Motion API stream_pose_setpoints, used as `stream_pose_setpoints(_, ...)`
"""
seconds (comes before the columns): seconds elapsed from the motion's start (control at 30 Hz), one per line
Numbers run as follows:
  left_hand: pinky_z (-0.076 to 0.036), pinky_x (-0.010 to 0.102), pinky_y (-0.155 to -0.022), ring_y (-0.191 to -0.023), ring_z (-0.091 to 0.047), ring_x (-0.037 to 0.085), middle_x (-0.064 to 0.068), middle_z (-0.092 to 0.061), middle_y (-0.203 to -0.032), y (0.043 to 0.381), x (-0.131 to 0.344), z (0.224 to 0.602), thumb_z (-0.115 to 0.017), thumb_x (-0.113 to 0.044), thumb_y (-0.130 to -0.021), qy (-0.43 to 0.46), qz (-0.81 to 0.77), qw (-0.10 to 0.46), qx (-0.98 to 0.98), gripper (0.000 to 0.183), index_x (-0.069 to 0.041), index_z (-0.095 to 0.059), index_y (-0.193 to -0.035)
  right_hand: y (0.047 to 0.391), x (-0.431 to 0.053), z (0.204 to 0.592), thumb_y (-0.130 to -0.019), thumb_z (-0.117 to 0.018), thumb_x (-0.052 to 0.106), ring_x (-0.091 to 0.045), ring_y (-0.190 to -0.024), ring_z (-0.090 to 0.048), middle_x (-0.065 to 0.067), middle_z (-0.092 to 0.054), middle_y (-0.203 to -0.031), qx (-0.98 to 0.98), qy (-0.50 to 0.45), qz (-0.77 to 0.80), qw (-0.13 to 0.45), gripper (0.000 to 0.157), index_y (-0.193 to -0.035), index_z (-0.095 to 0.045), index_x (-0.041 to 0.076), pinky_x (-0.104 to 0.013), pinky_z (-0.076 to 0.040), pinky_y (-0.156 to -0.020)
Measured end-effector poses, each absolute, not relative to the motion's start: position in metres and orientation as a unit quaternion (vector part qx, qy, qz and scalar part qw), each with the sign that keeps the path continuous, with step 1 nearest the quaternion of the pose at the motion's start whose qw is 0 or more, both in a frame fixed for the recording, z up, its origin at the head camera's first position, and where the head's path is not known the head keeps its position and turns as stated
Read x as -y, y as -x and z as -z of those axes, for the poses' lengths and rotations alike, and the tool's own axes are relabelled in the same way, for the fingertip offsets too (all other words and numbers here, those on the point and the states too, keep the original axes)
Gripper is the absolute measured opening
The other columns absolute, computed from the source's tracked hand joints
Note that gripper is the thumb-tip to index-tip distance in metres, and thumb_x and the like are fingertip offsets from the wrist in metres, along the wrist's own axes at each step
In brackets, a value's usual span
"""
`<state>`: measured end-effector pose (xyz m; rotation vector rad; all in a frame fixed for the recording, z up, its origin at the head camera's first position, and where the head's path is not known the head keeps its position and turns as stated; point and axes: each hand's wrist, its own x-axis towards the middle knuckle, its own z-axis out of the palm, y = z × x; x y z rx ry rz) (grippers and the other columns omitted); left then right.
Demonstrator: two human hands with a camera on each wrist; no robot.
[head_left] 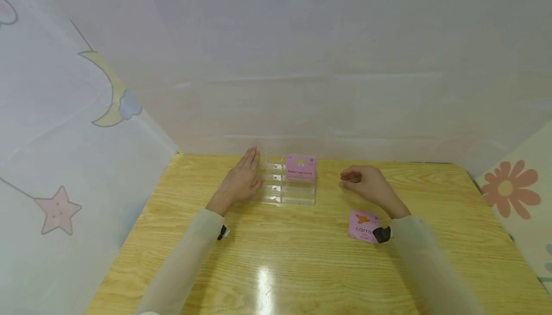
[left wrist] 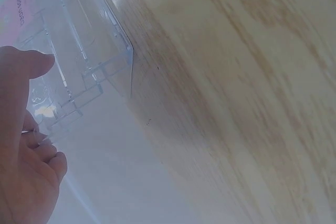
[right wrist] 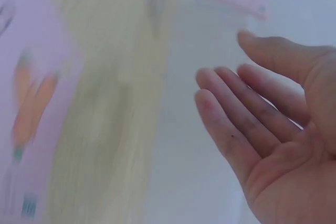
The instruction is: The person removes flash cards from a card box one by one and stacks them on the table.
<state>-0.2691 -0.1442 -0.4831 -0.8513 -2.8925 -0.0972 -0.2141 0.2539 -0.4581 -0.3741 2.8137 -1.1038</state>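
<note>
A clear plastic card rack with several tiers stands at the back of the table. A pink "bean sprouts" card sits in its upper right part. My left hand holds the rack by its left side; in the left wrist view the thumb lies toward the front and the other fingers are at its edge. To the right of the rack, my right hand is apart from it, fingers loosely bent, holding nothing. A pink carrot card lies below that hand, partly hidden by the wristband.
The wooden table meets a pale cloth wall just behind the rack. Patterned cloth sides with a star and a flower stand at left and right.
</note>
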Motion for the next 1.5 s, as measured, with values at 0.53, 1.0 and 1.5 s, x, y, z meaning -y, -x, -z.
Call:
stream_pose_setpoints(0.53, -0.029, 0.048, -0.132, -0.163, -0.019, 0.041, 0.029, -0.016, -0.173, 0.268, 0.144, 0.484, -0.06, -0.035, -0.106, 0.286, 0.035, 0.065, 0.955, 0.087, 0.009, -0.013, -0.164, 0.227, -0.194, 0.438, -0.097, -0.078, 0.026, -0.046, -0.129, -0.065, -0.023, -0.064, -0.145, -0.904, 0.112, 0.413, -0.004, 0.058, -0.146, -0.059, 0.002, -0.056, -0.057, -0.109)
stream_pose_setpoints(1.0, -0.025, 0.047, -0.134, -0.165, -0.016, 0.039, 0.027, -0.012, -0.175, 0.267, 0.146, 0.483, -0.057, -0.036, -0.107, 0.282, 0.039, 0.056, 0.957, 0.086, 0.008, -0.011, -0.165, 0.239, -0.164, 0.441, -0.097, -0.078, 0.03, -0.048, -0.13, -0.063, -0.024, -0.063, -0.146, -0.925, 0.143, 0.351, -0.032, 0.065, -0.15, -0.054, 0.0, -0.061, -0.055, -0.109)
stream_pose_setpoints(1.5, -0.024, 0.046, -0.134, -0.165, -0.013, 0.037, 0.025, -0.011, -0.175, 0.268, 0.146, 0.486, -0.055, -0.039, -0.108, 0.278, 0.037, 0.058, 0.958, 0.086, 0.006, -0.01, -0.165, 0.244, -0.149, 0.452, -0.096, -0.078, 0.019, -0.028, -0.095, -0.074, -0.021, -0.073, -0.128, -0.94, 0.204, 0.25, -0.107, 0.057, -0.144, -0.058, -0.004, -0.042, -0.066, -0.086)
